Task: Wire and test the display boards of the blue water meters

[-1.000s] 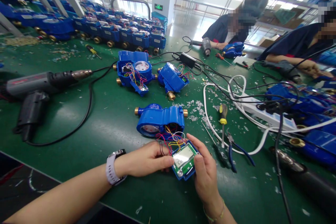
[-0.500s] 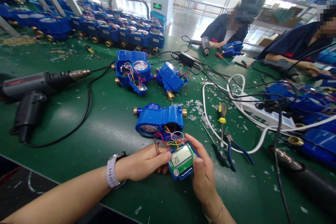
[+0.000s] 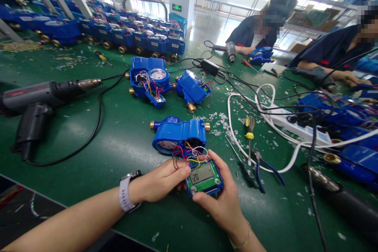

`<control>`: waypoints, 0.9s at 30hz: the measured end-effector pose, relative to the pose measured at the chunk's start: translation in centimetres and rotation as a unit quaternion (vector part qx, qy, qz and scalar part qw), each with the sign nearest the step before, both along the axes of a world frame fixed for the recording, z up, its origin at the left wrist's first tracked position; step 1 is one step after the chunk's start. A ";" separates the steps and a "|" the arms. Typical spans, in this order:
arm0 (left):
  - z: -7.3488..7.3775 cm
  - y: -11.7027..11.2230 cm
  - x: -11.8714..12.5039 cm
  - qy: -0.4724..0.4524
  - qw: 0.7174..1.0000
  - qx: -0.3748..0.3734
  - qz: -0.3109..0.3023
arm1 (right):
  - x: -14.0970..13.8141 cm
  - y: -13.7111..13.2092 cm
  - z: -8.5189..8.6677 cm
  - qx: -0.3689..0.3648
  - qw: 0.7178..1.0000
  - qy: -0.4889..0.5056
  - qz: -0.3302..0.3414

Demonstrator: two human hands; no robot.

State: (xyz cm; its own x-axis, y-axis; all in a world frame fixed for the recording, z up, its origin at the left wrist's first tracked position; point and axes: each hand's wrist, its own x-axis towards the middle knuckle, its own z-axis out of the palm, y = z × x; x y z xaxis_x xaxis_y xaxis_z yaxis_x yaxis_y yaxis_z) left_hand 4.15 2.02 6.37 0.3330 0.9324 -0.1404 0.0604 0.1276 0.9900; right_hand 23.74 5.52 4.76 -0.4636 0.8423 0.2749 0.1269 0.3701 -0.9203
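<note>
My left hand (image 3: 161, 181) and my right hand (image 3: 220, 204) together hold a green circuit board (image 3: 203, 177) in a blue plastic frame. Its LCD display (image 3: 202, 173) reads 20. My left fingers press the board's left edge, and my right thumb lies along its lower edge. Red, yellow, blue and black wires (image 3: 189, 155) run from the board into a blue water meter body (image 3: 177, 136) with brass end fittings, which lies on the green mat just beyond my hands. The right hand hides the board's underside.
Two opened blue meters stand beyond, with long rows of meters at the far left. A heat gun (image 3: 44, 96) lies left; a screwdriver (image 3: 249, 134), blue-handled pliers (image 3: 261, 169) and a white power strip (image 3: 295, 126) lie right. Two co-workers sit at the far right.
The board has turned level in my hands, and its display now clearly reads 20. My right thumb has moved from the board's right side to its lower edge.
</note>
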 end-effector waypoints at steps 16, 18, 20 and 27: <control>0.9 0.5 0.0 -0.048 0.994 0.049 -0.086 | 0.0 0.2 0.6 0.057 0.998 -0.008 -0.016; 0.8 0.4 0.1 -0.061 0.993 0.032 -0.095 | 0.0 0.2 0.5 0.062 0.998 -0.013 -0.022; 0.7 0.3 0.2 -0.058 0.993 0.032 -0.096 | 0.0 0.2 0.5 0.065 0.997 -0.018 -0.027; 1.2 0.4 0.0 -0.016 0.992 0.073 -0.105 | -0.1 0.4 0.6 0.067 0.997 -0.019 -0.022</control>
State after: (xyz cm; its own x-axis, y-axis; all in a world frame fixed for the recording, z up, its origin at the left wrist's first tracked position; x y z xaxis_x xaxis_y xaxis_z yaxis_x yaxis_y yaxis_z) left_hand 4.12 2.45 7.58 0.5240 0.8517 0.0047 0.0387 -0.0293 0.9988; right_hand 23.64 5.93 5.33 -0.4402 0.8185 0.3692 0.1796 0.4831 -0.8569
